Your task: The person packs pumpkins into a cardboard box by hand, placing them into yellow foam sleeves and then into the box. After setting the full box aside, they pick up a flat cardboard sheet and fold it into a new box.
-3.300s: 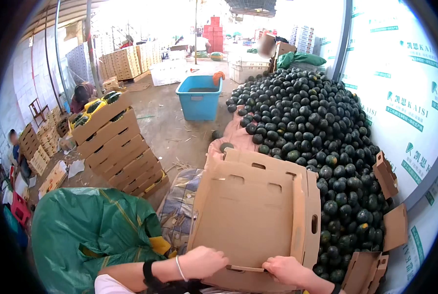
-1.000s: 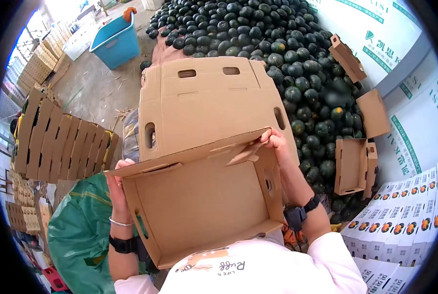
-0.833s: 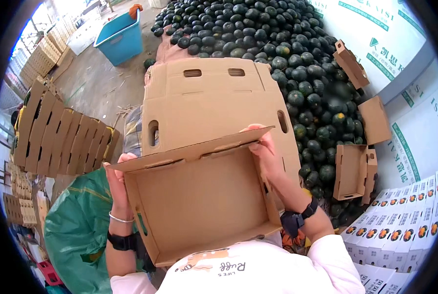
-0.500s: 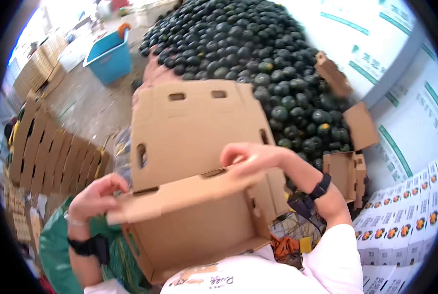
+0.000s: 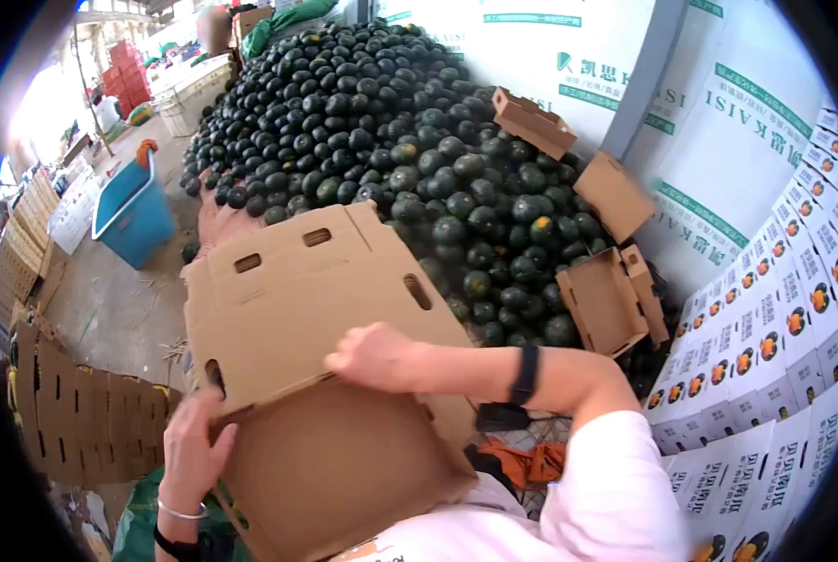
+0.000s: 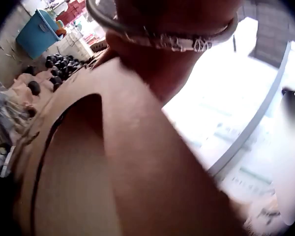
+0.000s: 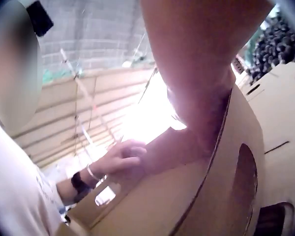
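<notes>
An open-topped brown cardboard box (image 5: 334,468) lies tilted against the person's front in the head view. At the far wall, the right hand (image 5: 381,356) grips the folded edge, knuckles up and fingers curled over it. The left hand (image 5: 192,445) holds the far left corner, thumb apart from the fingers; the right wrist view shows these fingers bent over the wall. Beyond the box lies a flat cardboard blank (image 5: 297,309) with handle slots. The left wrist view shows a box wall (image 6: 142,142) beside a slot, with that hand's fingers hidden.
A large heap of dark green squashes (image 5: 344,122) rises behind the blank. Small cardboard trays (image 5: 606,300) lie along its right side. White printed boxes (image 5: 765,300) are stacked at right, filled brown boxes (image 5: 91,412) at left. A blue tub (image 5: 133,211) stands on the floor.
The box's far flap, upright before, is folded down at the far wall. The right hand has moved from the far right corner towards the middle. The head view has swung right.
</notes>
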### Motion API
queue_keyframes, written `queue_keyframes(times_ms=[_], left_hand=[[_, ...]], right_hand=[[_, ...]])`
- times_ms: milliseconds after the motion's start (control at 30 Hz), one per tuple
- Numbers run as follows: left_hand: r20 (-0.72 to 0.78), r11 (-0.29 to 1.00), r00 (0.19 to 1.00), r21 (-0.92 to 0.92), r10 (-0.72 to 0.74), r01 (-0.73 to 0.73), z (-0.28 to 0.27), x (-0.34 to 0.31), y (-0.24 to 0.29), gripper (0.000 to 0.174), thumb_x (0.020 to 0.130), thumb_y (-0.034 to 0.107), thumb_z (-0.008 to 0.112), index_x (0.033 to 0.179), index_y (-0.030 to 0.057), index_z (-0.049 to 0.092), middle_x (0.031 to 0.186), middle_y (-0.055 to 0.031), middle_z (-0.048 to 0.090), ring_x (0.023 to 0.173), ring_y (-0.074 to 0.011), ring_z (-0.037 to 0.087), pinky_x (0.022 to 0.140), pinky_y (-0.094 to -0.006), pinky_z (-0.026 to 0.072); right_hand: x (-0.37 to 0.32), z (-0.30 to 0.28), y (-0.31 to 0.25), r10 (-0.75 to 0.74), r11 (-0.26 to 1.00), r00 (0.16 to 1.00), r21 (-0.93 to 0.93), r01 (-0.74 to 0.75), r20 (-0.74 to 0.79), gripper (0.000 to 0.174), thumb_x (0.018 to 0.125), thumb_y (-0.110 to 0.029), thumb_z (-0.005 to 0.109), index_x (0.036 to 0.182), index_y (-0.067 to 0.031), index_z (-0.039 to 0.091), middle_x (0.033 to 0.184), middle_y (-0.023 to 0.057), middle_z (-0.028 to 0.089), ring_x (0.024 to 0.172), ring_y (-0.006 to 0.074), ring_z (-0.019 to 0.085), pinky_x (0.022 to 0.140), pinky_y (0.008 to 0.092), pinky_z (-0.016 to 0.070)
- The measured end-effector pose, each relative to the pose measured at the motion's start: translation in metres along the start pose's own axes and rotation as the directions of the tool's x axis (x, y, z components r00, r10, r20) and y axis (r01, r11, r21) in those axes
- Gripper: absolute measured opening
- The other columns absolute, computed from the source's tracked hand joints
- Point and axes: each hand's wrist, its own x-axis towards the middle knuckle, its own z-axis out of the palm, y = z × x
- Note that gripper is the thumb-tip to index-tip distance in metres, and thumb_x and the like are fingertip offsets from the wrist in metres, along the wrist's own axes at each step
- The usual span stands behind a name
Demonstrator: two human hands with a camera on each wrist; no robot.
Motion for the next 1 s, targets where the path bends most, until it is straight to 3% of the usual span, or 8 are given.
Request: queue_keyframes(times_ms=[67, 167, 200, 267, 300, 500, 833, 1000], left_hand=[[-0.261, 0.962, 0.961, -0.271, -0.095, 0.022, -0.016, -0.01, -0.016, 0.059, 0.073, 0.01, 0.071, 0.128, 0.0027, 0.051, 0.131, -0.0175, 0.052, 0.123, -0.0292, 0.05, 0.101, -0.0384, 0.0408], [-0.269, 0.801, 0.858, -0.551, -0.437, 0.235, -0.024, -0.05, -0.05, 0.065, 0.079, 0.011, 0.066, 0.138, 0.0, 0.04, 0.141, -0.0141, 0.044, 0.131, -0.0283, 0.041, 0.108, -0.0387, 0.0328], [-0.179, 0.742, 0.834, -0.578, -0.521, 0.34, -0.011, -0.058, -0.056, 0.066, 0.081, 0.015, 0.067, 0.139, -0.0013, 0.038, 0.141, -0.0148, 0.043, 0.132, -0.0291, 0.04, 0.109, -0.0394, 0.0313], [-0.014, 0.613, 0.872, -0.717, -0.49, 0.333, 0.06, -0.081, -0.069, 0.075, 0.082, 0.023, 0.07, 0.141, -0.0028, 0.032, 0.143, -0.017, 0.04, 0.132, -0.0282, 0.039, 0.11, -0.0402, 0.0303], [0.078, 0.546, 0.866, -0.747, -0.495, 0.379, 0.08, -0.084, -0.068, 0.086, 0.082, 0.03, 0.073, 0.145, -0.0037, 0.025, 0.143, -0.0183, 0.039, 0.133, -0.0271, 0.038, 0.109, -0.0394, 0.0306], [0.224, -0.081, 0.896, -0.975, -0.384, 0.209, 0.118, -0.083, -0.038, 0.086, 0.083, 0.027, 0.073, 0.148, 0.0019, 0.023, 0.143, -0.0089, 0.039, 0.13, -0.0184, 0.039, 0.107, -0.0335, 0.0332], [0.011, 0.401, 0.895, -0.891, -0.445, 0.211, 0.118, -0.118, -0.052, 0.102, 0.078, 0.036, 0.076, 0.148, -0.0025, 0.012, 0.148, -0.0179, 0.028, 0.138, -0.0277, 0.026, 0.114, -0.0371, 0.023], [0.064, 0.89, 0.947, -0.327, -0.314, 0.317, 0.09, -0.089, -0.001, 0.11, 0.079, 0.046, 0.066, 0.148, -0.0065, -0.002, 0.155, -0.0281, 0.003, 0.146, -0.0397, 0.0, 0.116, -0.0518, 0.007]], right_hand=[[-0.041, -0.005, 0.029, 0.305, 0.952, 0.95, 0.021, -0.305, -0.059, 0.006, 0.077, -0.009, 0.057, 0.083, -0.0107, 0.059, 0.074, 0.0126, 0.063, 0.075, 0.0323, 0.066, 0.06, 0.0426, 0.0539], [-0.121, -0.043, 0.071, 0.922, 0.384, 0.386, 0.067, -0.921, 0.021, 0.024, 0.086, -0.015, 0.056, 0.107, -0.0069, 0.063, 0.101, 0.0164, 0.068, 0.086, 0.0324, 0.067, 0.068, 0.0433, 0.0543], [-0.143, -0.042, 0.072, 0.944, 0.329, 0.216, 0.662, -0.673, -0.25, 0.038, 0.087, -0.014, 0.055, 0.124, -0.0055, 0.058, 0.104, 0.0146, 0.068, 0.087, 0.0264, 0.068, 0.069, 0.0395, 0.0537], [-0.191, 0.01, 0.077, 0.986, 0.028, 0.165, 0.924, -0.381, 0.038, 0.059, 0.097, -0.019, 0.051, 0.147, -0.0036, 0.024, 0.131, 0.0119, 0.055, 0.115, 0.0285, 0.057, 0.094, 0.0411, 0.0487], [-0.216, 0.066, 0.084, 0.896, 0.145, 0.444, 0.935, -0.323, 0.014, 0.06, 0.094, -0.019, 0.052, 0.148, -0.0066, 0.027, 0.129, 0.0051, 0.051, 0.117, 0.0172, 0.049, 0.091, 0.0326, 0.0467], [-0.143, 0.059, 0.02, 0.793, -0.036, 0.542, 0.91, -0.413, 0.277, 0.085, 0.072, -0.023, 0.077, 0.141, -0.0002, 0.032, 0.129, 0.0148, 0.05, 0.121, 0.0255, 0.047, 0.104, 0.0396, 0.0373], [-0.1, 0.046, 0.027, 0.638, 0.403, 0.77, 0.865, -0.3, -0.03, 0.068, 0.068, -0.019, 0.074, 0.127, 0.0016, 0.047, 0.116, 0.0164, 0.057, 0.109, 0.027, 0.057, 0.095, 0.036, 0.0445], [-0.101, 0.013, 0.011, 0.448, 0.894, 0.881, 0.074, -0.442, -0.149, 0.075, 0.083, -0.026, 0.071, 0.139, 0.008, 0.034, 0.143, 0.0279, 0.038, 0.129, 0.0404, 0.04, 0.109, 0.044, 0.0335]])
